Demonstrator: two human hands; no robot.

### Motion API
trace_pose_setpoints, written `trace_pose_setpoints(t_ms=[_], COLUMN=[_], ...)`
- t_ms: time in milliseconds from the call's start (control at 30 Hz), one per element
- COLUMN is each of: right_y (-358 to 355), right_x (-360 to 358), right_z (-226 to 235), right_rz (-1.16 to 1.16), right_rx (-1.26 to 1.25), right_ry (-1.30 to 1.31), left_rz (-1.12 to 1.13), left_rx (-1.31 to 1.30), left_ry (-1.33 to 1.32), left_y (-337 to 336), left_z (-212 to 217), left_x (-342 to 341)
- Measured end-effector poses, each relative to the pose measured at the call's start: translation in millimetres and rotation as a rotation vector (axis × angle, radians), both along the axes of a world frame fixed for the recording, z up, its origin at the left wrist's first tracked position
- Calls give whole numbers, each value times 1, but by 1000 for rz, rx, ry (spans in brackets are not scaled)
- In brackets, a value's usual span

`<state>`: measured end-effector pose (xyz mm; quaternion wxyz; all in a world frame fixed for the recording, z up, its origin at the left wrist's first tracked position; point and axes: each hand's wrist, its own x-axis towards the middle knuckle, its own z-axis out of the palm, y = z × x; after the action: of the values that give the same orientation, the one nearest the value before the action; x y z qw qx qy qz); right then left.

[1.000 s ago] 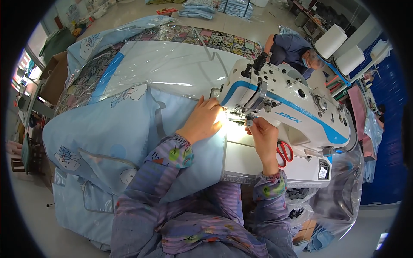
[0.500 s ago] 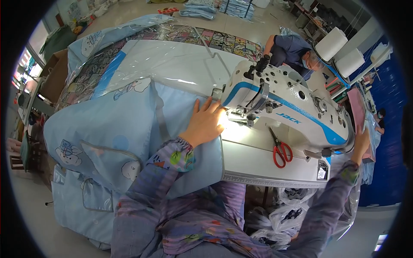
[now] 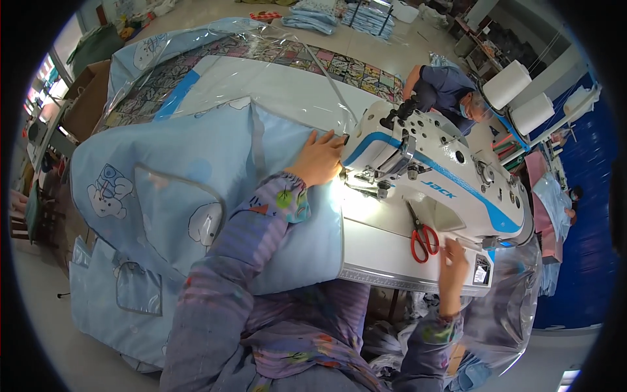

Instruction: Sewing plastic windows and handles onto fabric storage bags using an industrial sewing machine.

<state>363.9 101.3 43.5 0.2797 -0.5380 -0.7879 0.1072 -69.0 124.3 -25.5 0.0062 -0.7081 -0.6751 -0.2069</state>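
Blue fabric (image 3: 215,176) spread over surface (image 3: 385,255), at 9 o'clock from sewing machine (image 3: 444,183). Left hand (image 3: 320,157) flat, open, pressing fabric beside needle area. Right hand (image 3: 452,258) open on surface edge, red-handled scissors (image 3: 423,236) just at 10 o'clock.

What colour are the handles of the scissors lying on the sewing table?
Red, seen clearly in the head view: the scissors lie near the right hand.
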Motion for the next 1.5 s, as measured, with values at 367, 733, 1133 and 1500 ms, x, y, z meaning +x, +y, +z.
trace_pose_setpoints(t_ms=[367,733,1133,1500], right_y=[-32,-57,-73,-27], right_x=[-100,-281,-255,-100], right_z=[23,-20,-24,10], right_rz=[250,26,225,246], right_rx=[-1137,-1164,-1071,254], right_ry=[671,1378,1308,-410], left_rz=[-77,62,-57,1645], left_rx=[46,158,157,449], left_ry=[176,200,-158,-35], left_y=[-39,-32,-57,-328], left_z=[37,21,27,87], left_x=[-9,7,-7,-246])
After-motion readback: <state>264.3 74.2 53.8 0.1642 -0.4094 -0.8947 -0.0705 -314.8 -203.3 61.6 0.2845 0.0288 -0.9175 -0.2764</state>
